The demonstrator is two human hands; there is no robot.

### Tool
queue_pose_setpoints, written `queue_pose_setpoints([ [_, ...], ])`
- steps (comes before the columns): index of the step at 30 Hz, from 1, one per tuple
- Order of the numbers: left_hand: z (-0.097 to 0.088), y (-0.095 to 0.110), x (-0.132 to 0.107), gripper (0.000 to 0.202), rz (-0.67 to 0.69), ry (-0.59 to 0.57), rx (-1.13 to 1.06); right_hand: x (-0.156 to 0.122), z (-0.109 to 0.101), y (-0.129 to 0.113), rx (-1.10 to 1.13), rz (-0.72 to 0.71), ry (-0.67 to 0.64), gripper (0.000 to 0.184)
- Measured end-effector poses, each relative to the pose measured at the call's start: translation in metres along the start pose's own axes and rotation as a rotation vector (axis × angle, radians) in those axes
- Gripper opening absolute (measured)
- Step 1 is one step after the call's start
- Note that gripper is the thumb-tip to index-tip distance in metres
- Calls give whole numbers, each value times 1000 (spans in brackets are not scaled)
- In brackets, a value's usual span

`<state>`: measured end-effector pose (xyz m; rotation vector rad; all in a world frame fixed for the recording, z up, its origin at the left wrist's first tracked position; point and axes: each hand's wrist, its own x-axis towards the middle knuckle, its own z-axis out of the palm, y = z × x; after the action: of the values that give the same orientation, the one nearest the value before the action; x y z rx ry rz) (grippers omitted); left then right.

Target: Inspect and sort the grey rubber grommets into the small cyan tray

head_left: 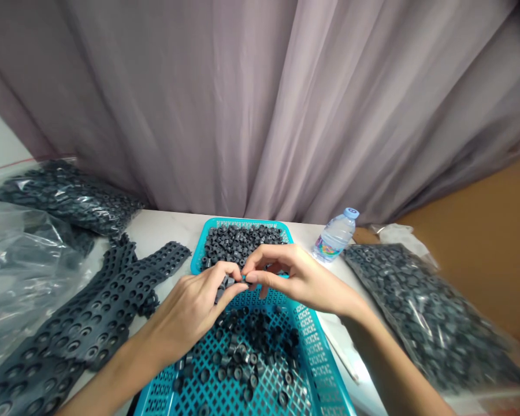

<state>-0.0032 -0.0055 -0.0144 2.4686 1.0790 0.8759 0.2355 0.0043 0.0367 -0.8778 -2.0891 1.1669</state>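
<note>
My left hand (201,294) is curled around several small black rubber caps (226,282), with its thumb and forefinger pinched at the tips. Fingertip to fingertip with it, my right hand (286,271) pinches a small dark piece that its fingers mostly hide. Both hands hover over the near teal basket (318,346), where loose black caps are scattered across the lattice bottom. Just beyond the hands stands a smaller teal basket (196,257), heaped with the same kind of black parts.
Perforated black rubber sheets (108,306) lie at left, beside a clear plastic bag (21,266) and a bag of black parts (69,193). A water bottle (335,234) stands right of the far basket. Another filled bag (424,306) lies farther right. A grey curtain (242,104) hangs behind.
</note>
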Motion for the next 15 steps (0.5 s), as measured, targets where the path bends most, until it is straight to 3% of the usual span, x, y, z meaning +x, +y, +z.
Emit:
queue_pose_setpoints([
  [15, -3, 4, 0, 10, -27, -23, -81, -2, 0, -5, -32, -37, 25, 19],
])
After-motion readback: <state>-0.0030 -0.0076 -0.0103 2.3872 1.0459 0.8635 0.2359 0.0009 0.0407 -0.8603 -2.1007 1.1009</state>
